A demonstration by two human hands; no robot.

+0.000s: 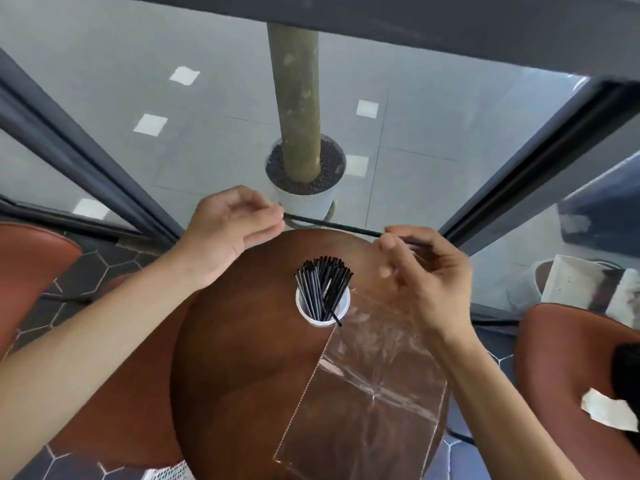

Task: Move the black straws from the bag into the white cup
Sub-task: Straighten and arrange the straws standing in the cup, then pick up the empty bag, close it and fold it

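One black straw (332, 224) between two hands.

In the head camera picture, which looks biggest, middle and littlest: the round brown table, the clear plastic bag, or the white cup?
Largest to smallest as they look:
1. Round brown table
2. Clear plastic bag, lying flat on the table
3. White cup, holding the black straws

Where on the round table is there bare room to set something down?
Bare wood lies on the left half of the round table, between its left edge and the white cup of black straws. The right side is crowded: the clear bag covers it from the cup to the near edge. Behind the cup, the left hand and right hand hold one straw.
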